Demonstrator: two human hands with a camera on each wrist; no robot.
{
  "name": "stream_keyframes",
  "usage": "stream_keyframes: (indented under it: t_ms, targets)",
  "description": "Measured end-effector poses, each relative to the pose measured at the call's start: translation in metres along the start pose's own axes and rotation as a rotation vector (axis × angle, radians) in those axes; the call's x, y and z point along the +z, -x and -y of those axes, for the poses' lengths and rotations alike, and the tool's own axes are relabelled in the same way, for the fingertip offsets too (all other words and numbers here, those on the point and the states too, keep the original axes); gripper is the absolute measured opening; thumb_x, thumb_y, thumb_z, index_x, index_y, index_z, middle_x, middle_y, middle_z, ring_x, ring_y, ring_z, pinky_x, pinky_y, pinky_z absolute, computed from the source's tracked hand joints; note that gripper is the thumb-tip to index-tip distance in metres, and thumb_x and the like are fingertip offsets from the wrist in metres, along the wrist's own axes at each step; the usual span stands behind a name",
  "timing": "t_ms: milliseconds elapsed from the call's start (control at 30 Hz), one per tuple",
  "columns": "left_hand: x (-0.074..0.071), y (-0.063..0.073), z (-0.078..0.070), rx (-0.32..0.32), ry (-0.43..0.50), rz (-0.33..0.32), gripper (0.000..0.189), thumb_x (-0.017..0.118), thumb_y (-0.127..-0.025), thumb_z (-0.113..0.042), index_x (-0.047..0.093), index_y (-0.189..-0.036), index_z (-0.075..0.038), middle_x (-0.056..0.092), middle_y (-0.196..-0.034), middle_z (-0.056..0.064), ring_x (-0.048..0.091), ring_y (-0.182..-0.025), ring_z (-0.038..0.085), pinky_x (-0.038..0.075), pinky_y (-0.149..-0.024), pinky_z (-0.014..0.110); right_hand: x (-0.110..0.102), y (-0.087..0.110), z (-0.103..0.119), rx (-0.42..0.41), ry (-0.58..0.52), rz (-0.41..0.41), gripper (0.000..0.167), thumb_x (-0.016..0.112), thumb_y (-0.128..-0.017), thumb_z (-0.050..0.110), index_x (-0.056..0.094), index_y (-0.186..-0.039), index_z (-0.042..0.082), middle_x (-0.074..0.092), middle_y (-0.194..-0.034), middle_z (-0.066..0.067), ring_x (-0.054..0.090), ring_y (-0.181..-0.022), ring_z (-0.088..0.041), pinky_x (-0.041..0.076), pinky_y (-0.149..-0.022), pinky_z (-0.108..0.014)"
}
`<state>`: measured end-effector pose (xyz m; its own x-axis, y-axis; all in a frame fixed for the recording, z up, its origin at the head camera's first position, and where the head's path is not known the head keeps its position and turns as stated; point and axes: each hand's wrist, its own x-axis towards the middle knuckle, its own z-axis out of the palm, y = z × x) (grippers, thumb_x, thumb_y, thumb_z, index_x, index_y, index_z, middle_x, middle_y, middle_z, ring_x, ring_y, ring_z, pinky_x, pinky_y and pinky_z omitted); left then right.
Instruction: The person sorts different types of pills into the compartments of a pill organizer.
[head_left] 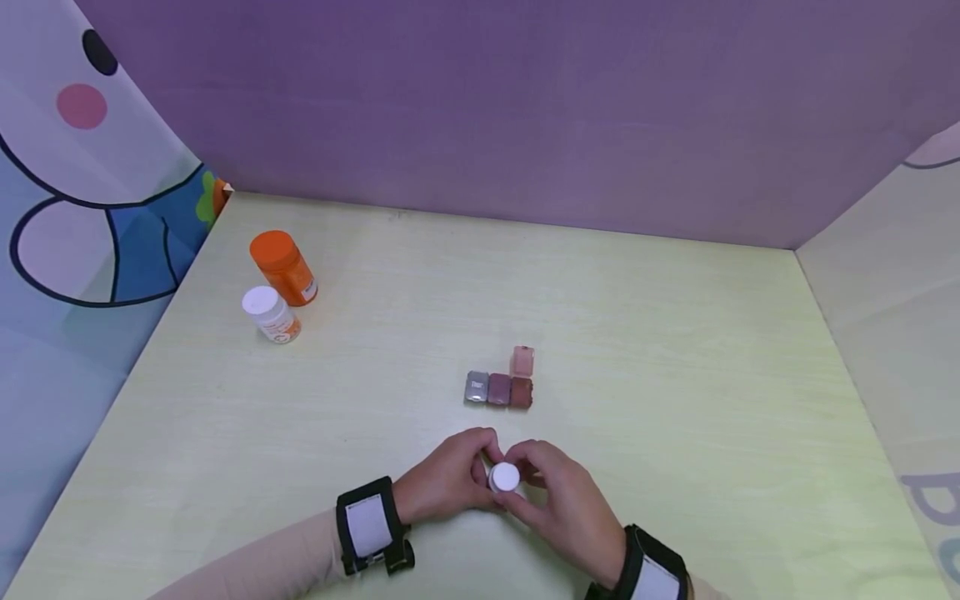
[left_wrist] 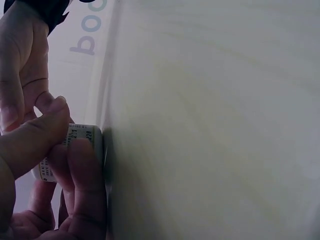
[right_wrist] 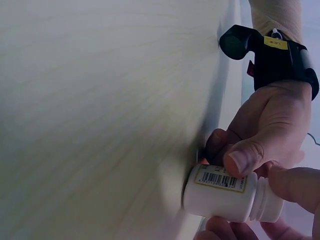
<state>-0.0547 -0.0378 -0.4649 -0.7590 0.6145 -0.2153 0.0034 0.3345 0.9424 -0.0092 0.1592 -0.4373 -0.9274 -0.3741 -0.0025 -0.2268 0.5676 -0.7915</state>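
Between both hands is a small white pill bottle (right_wrist: pixel 217 201) with a printed label and barcode, its white cap (head_left: pixel 504 477) facing up. The left hand (head_left: pixel 448 477) grips the bottle's body, thumb over the label in the right wrist view. At the cap, the right hand (head_left: pixel 564 504) pinches with thumb and fingers. The bottle's base is down at the tabletop; whether it touches cannot be told. Just beyond the hands sit small blocks: a grey block (head_left: pixel 476 387), a purple block (head_left: pixel 498 389), a brown-red block (head_left: pixel 521 392) and a pink block (head_left: pixel 522 361).
An orange bottle (head_left: pixel 285 268) and a white bottle with an orange-printed label (head_left: pixel 272 314) stand at the table's back left. A purple panel (head_left: pixel 510 108) rises behind the pale wooden table (head_left: pixel 675 358). Printed panels flank both sides.
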Motion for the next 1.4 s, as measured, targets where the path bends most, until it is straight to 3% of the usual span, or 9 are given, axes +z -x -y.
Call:
stream_keyframes:
  t_ms: [133, 367, 667, 967, 1233, 1400]
  targets:
    - [-0.0008, -0.0001, 0.0002, -0.012, -0.004, 0.0, 0.035, 0.088, -0.079, -0.001, 0.058, -0.095, -0.011, 0.059, -0.089, 0.001, 0.06, -0.067, 0.011, 0.049, -0.06, 0.023, -0.0005, 0.0006, -0.0008, -0.038, 0.002, -0.003, 0.038, 0.083, -0.086, 0.002, 0.066, -0.119, 0.01, 0.067, -0.111, 0.003, 0.067, -0.098, -0.013, 0.06, -0.084, -0.034]
    - [-0.0014, 0.0008, 0.0009, 0.002, -0.009, -0.002, 0.035, 0.088, -0.078, 0.0, 0.059, -0.095, -0.011, 0.059, -0.091, 0.0, 0.06, -0.067, 0.011, 0.05, -0.06, 0.023, 0.001, -0.0008, -0.0001, 0.015, -0.019, -0.006, 0.036, 0.085, -0.086, 0.009, 0.064, -0.115, 0.012, 0.067, -0.104, 0.007, 0.066, -0.096, -0.011, 0.06, -0.084, -0.033]
    - [-0.0017, 0.0012, 0.0006, -0.023, 0.001, 0.004, 0.036, 0.087, -0.078, 0.001, 0.058, -0.094, -0.011, 0.06, -0.086, 0.001, 0.06, -0.065, 0.011, 0.048, -0.058, 0.023, 0.0003, 0.0011, -0.0018, -0.054, -0.018, -0.011, 0.037, 0.083, -0.086, 0.001, 0.068, -0.119, 0.01, 0.068, -0.11, 0.004, 0.067, -0.098, -0.013, 0.061, -0.081, -0.032]
    - [-0.0011, 0.0026, 0.001, 0.006, 0.008, -0.004, 0.036, 0.089, -0.078, 0.0, 0.059, -0.096, -0.011, 0.06, -0.09, 0.0, 0.06, -0.067, 0.011, 0.05, -0.06, 0.023, 0.0006, -0.0003, -0.0007, -0.001, -0.037, -0.007, 0.035, 0.085, -0.086, 0.008, 0.066, -0.116, 0.011, 0.069, -0.104, 0.006, 0.067, -0.095, -0.012, 0.06, -0.081, -0.031]
    - [-0.0002, 0.0013, -0.0003, -0.009, 0.014, 0.004, 0.036, 0.088, -0.078, 0.001, 0.058, -0.095, -0.01, 0.06, -0.088, 0.001, 0.061, -0.065, 0.011, 0.049, -0.059, 0.022, 0.0005, 0.0024, -0.0072, -0.11, -0.048, -0.042, 0.037, 0.084, -0.084, 0.0, 0.072, -0.118, 0.007, 0.07, -0.105, 0.002, 0.068, -0.095, -0.011, 0.061, -0.075, -0.03]
    - [0.0, 0.0009, -0.0007, -0.005, 0.015, 0.001, 0.036, 0.088, -0.078, 0.002, 0.058, -0.095, -0.009, 0.06, -0.088, 0.002, 0.06, -0.066, 0.012, 0.049, -0.059, 0.023, 0.0012, 0.0017, -0.0066, -0.082, -0.058, -0.033, 0.036, 0.086, -0.084, 0.005, 0.069, -0.116, 0.009, 0.07, -0.105, 0.003, 0.067, -0.095, -0.012, 0.061, -0.074, -0.03]
